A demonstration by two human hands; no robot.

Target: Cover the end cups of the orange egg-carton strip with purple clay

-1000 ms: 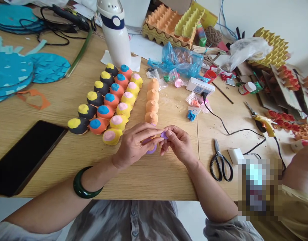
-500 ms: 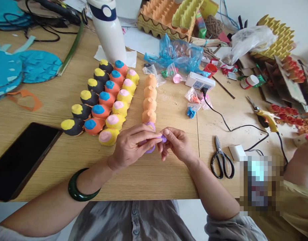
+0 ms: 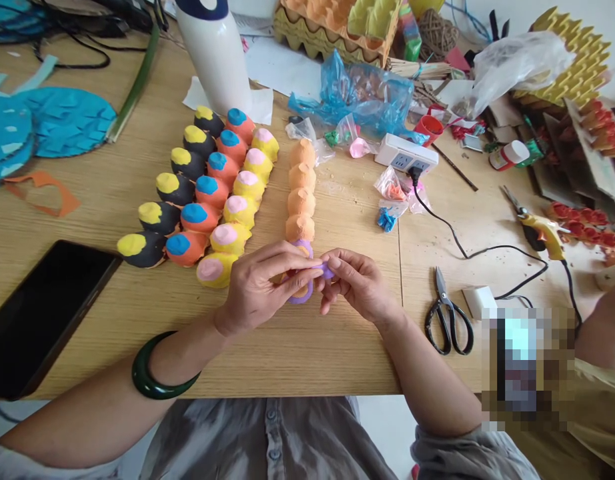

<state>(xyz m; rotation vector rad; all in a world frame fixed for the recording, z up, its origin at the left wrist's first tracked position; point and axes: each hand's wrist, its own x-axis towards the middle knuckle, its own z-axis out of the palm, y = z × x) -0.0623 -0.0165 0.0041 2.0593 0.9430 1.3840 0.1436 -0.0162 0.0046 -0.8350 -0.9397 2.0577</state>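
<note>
My left hand (image 3: 267, 280) and my right hand (image 3: 360, 283) meet over the table's near part, both pinching a small piece of purple clay (image 3: 325, 269) between them. Below and behind my left fingers runs a strip of orange egg-carton cups (image 3: 301, 193); its near cups carry purple clay (image 3: 303, 297) around them, partly hidden by my left hand. To the left stand three painted rows: black cups with yellow tops (image 3: 160, 220), orange cups with blue tops (image 3: 201, 217) and yellow cups with pink tops (image 3: 239, 212).
A black phone (image 3: 47, 313) lies at the left, scissors (image 3: 447, 313) at the right. Behind are a white bottle (image 3: 220, 63), a blue plastic bag (image 3: 357, 93), a power strip (image 3: 406, 155) and its cable. A glue gun (image 3: 545, 233) lies near a person (image 3: 587, 400) at the right edge.
The view has shifted slightly. My left thumb and fingers have closed in more on the purple clay, and both hands remain together in nearly the same place.
</note>
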